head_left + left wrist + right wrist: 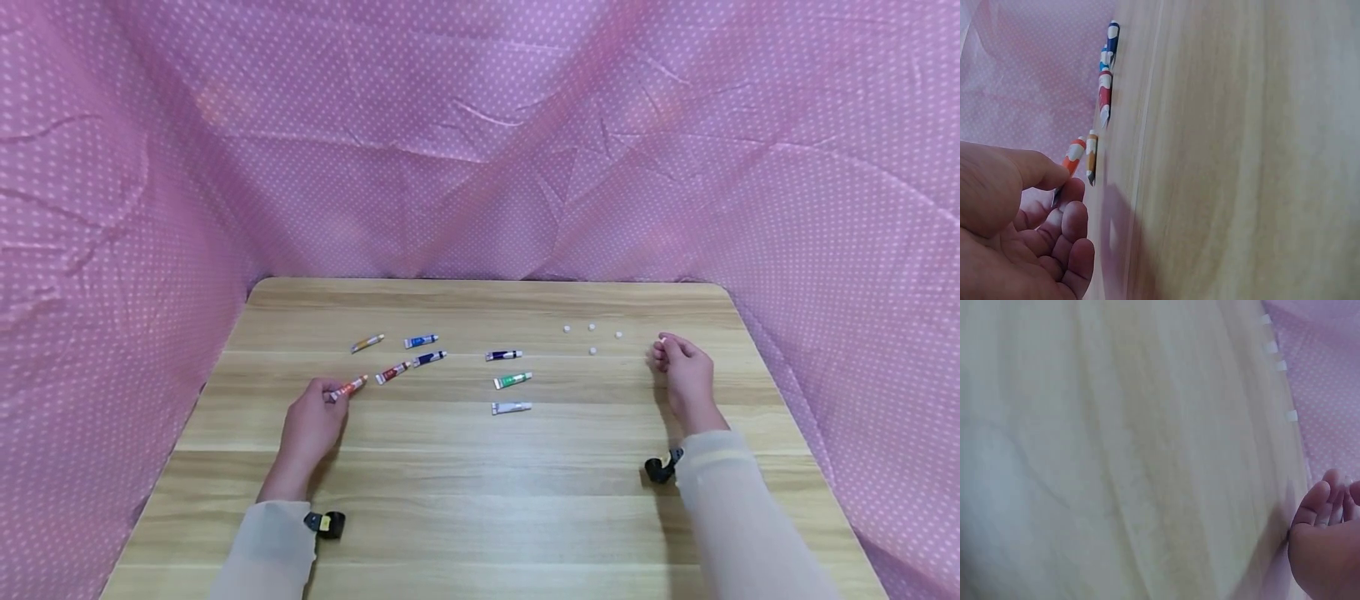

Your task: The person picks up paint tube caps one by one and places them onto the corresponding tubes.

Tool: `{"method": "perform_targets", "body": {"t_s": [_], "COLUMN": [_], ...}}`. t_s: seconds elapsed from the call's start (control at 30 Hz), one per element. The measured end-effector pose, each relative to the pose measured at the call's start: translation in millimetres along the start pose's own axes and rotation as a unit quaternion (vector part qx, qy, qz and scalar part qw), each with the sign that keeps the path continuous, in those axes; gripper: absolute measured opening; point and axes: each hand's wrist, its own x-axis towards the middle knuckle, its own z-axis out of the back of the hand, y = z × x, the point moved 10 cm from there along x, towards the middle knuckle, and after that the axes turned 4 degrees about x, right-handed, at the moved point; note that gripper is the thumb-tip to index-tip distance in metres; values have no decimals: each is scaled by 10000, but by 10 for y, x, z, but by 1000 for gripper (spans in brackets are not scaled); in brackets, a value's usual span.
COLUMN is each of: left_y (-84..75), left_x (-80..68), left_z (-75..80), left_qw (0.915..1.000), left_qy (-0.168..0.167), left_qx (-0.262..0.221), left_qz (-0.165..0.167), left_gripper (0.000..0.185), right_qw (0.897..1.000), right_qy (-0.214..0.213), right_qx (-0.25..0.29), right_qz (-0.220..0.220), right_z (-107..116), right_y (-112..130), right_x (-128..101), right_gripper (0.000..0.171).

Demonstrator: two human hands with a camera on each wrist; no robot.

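Between thumb and forefinger, my left hand (pixel 313 423) pinches an orange paint tube (pixel 1073 157) by its flat end, cap end pointing away from the palm. A red paint tube (pixel 393 372) and an ochre paint tube (pixel 367 343) lie nearest to it on the table. Over at the right, my right hand (pixel 688 377) has its fingers curled, pinching a small white cap (pixel 662 339) at the fingertips. That cap is mostly covered by the fingers in the right wrist view. Several similar white caps (pixel 592 351) lie to the left of this hand.
Light blue (pixel 421 341) and dark blue (pixel 430 359) tubes lie beyond the red one. Near mid-table, a dark violet-blue tube (pixel 503 355), a green tube (pixel 513 381) and a pale silvery tube (pixel 512 407) form a column. Pink dotted cloth (pixel 480 167) surrounds the wooden table (pixel 480 517).
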Motion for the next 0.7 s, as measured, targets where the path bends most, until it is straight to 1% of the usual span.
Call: {"method": "perform_targets", "body": {"t_s": [0.1, 0.17, 0.23, 0.4, 0.57, 0.7], "left_y": [-25, -45, -61, -107, -148, -187], "left_x": [-43, -68, -99, -167, -217, -250], "left_z": [13, 24, 17, 9, -11, -40], "left_qw": [9999, 9999, 9998, 9993, 9990, 9989], "left_qy": [-73, -118, -101, -67, -80, -35], "left_qx": [-39, -45, -143, -356, -430, -468], "left_qz": [-70, -99, -52, -8, -10, -11], "left_gripper": [39, 39, 39, 39, 40, 42], "right_qw": [9968, 9936, 9903, 9844, 9816, 9788], "right_qy": [-76, -86, -41, 48, 114, 319], "right_qx": [765, 1089, 1346, 1711, 1875, 2012], "right_qz": [-216, -285, -343, -410, -338, -209], "right_z": [17, 20, 8, -22, -42, -89], "right_y": [-12, -12, -8, 3, 34, 75], "right_x": [-56, -86, -118, -190, -249, -306], "right_gripper": [15, 14, 13, 14, 16, 14]}}
